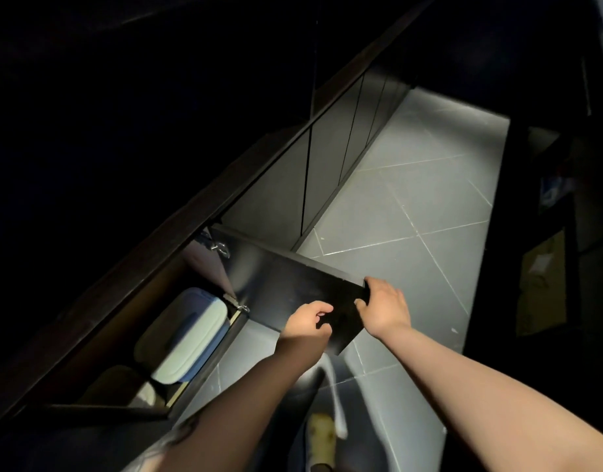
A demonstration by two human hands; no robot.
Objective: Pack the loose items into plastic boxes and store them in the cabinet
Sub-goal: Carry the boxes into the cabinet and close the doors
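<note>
Dim home kitchen: base cabinets (330, 158), tiled floor (422, 212).

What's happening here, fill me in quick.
A person stands at a low dark cabinet with its door swung open over the grey tiled floor. The right hand grips the door's outer edge, and the left hand sits against the door's face with fingers curled. Inside the cabinet a plastic box with a pale lid and blue sides is already in place. The room is dim, so little else inside can be made out.
</note>
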